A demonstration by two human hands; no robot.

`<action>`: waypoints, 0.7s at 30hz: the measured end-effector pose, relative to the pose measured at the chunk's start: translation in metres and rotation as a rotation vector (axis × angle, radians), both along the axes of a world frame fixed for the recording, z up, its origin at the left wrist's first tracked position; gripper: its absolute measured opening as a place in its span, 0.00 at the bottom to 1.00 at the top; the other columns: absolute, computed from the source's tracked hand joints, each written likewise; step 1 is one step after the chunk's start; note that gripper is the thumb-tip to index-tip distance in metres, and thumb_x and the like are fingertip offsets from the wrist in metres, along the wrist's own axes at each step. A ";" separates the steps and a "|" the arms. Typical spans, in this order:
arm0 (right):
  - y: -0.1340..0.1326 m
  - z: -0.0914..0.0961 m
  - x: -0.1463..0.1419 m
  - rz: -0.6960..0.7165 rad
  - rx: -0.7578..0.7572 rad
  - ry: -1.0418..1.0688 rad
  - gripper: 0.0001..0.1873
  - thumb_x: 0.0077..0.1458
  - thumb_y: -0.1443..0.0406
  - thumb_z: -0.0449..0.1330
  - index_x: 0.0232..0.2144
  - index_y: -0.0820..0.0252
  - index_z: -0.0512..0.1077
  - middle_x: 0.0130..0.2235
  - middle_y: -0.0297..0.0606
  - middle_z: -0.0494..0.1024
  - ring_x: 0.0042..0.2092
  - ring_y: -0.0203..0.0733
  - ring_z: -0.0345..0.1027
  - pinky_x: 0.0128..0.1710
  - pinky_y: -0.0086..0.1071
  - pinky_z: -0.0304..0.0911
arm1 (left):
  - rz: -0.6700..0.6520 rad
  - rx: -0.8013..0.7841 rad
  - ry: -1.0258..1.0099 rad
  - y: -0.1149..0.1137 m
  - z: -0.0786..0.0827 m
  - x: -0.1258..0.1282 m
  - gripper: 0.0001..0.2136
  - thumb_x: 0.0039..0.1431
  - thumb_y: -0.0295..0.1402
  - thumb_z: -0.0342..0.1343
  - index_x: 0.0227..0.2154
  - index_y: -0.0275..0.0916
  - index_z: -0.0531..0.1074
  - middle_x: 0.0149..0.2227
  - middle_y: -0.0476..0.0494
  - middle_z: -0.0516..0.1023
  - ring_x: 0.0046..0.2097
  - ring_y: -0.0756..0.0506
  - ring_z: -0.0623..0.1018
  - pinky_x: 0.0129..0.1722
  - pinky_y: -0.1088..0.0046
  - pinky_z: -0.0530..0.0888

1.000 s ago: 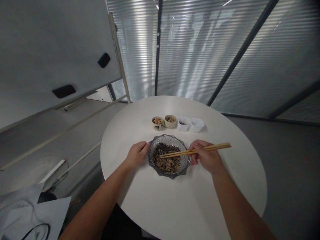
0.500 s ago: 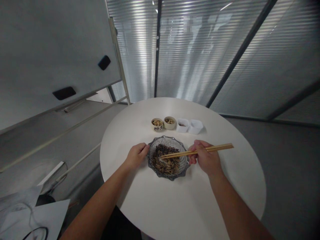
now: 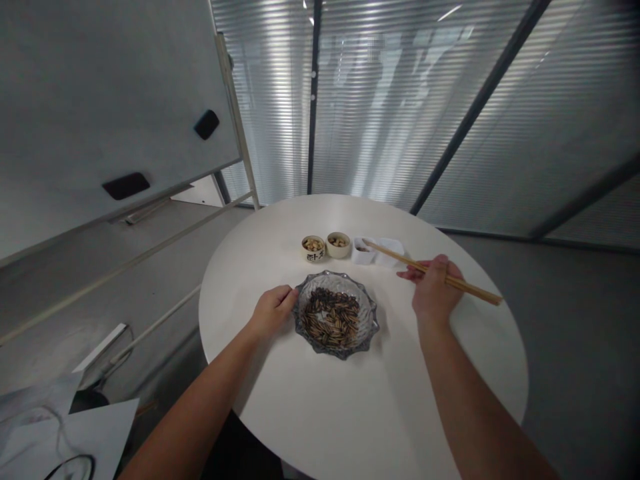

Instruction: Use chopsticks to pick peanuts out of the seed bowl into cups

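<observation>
A scalloped glass bowl [image 3: 373,327] stands on the white round table, with many dark and tan striped seeds [image 3: 333,323] in it. My left hand [image 3: 274,308] grips the bowl's left rim between thumb and fingers. My right hand [image 3: 436,288] is closed around a pair of wooden chopsticks [image 3: 400,257], to the right of the bowl. Their tips are over the square white dish [image 3: 362,256], which has a few dark bits in it. Whether the tips pinch anything is too small to tell. Beside it sits a second white dish [image 3: 393,259], partly behind the chopsticks.
Two small cream cups, a left one with dark lettering [image 3: 313,256] and a right one [image 3: 339,252], hold pale brown pieces and stand left of the dishes. A whiteboard [image 3: 125,100] on a frame stands at the left. Glass panels with blinds [image 3: 370,133] rise behind the table [image 3: 345,413].
My right hand has moved right and slightly up, carrying the chopstick tips from the seeds in the bowl to the square white dish. My left hand stays on the bowl's rim.
</observation>
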State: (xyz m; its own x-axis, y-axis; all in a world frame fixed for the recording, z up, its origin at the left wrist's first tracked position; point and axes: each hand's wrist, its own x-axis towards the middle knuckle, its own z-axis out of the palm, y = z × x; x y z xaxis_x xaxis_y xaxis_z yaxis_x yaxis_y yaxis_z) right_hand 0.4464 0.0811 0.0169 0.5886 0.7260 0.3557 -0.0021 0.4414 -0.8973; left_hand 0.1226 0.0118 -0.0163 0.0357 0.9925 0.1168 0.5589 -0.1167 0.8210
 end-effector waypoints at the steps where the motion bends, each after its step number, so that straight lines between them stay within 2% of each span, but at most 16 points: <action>1: 0.002 -0.003 0.000 0.004 -0.023 -0.030 0.23 0.61 0.47 0.60 0.26 0.59 0.70 0.19 0.31 0.74 0.18 0.37 0.72 0.21 0.30 0.74 | 0.003 0.000 -0.005 0.000 0.000 0.000 0.22 0.67 0.49 0.47 0.22 0.40 0.62 0.23 0.51 0.63 0.29 0.49 0.64 0.30 0.72 0.60; 6: 0.002 -0.012 -0.002 0.043 -0.064 -0.088 0.22 0.61 0.48 0.61 0.28 0.60 0.72 0.20 0.30 0.75 0.19 0.37 0.73 0.21 0.28 0.73 | -0.007 0.002 0.001 -0.001 0.002 0.000 0.21 0.67 0.48 0.47 0.22 0.40 0.63 0.24 0.51 0.63 0.30 0.48 0.65 0.30 0.72 0.60; 11: -0.008 0.000 -0.007 0.078 0.001 -0.027 0.18 0.60 0.52 0.63 0.29 0.60 0.72 0.20 0.29 0.75 0.18 0.36 0.72 0.22 0.30 0.74 | -0.002 0.003 0.015 0.000 0.002 -0.001 0.21 0.67 0.48 0.47 0.22 0.40 0.62 0.23 0.51 0.63 0.29 0.49 0.65 0.30 0.72 0.60; 13: -0.018 0.007 -0.009 0.182 0.042 0.023 0.18 0.59 0.52 0.64 0.27 0.60 0.73 0.21 0.31 0.76 0.17 0.36 0.71 0.21 0.32 0.75 | -0.004 0.001 0.021 0.000 0.001 -0.001 0.21 0.67 0.48 0.47 0.22 0.40 0.62 0.23 0.52 0.64 0.29 0.49 0.65 0.30 0.72 0.60; 16: -0.036 0.012 -0.013 0.432 0.044 0.025 0.19 0.56 0.51 0.66 0.26 0.61 0.75 0.21 0.34 0.77 0.16 0.36 0.68 0.19 0.35 0.74 | -0.007 -0.001 0.021 0.001 0.000 -0.001 0.22 0.67 0.48 0.46 0.22 0.40 0.63 0.24 0.52 0.64 0.29 0.49 0.65 0.30 0.73 0.60; 19: -0.051 0.010 -0.016 0.652 -0.052 -0.048 0.19 0.55 0.51 0.68 0.26 0.61 0.77 0.21 0.36 0.77 0.16 0.37 0.67 0.18 0.35 0.73 | -0.006 0.000 0.021 0.001 -0.001 -0.002 0.22 0.67 0.48 0.46 0.22 0.40 0.63 0.24 0.52 0.64 0.29 0.49 0.65 0.30 0.73 0.60; 21: -0.055 0.007 -0.018 0.728 -0.125 -0.101 0.20 0.55 0.50 0.68 0.26 0.61 0.77 0.20 0.36 0.76 0.16 0.37 0.68 0.17 0.33 0.71 | -0.006 0.003 0.016 0.001 -0.003 -0.002 0.22 0.67 0.49 0.46 0.22 0.40 0.63 0.24 0.52 0.64 0.29 0.49 0.65 0.30 0.73 0.60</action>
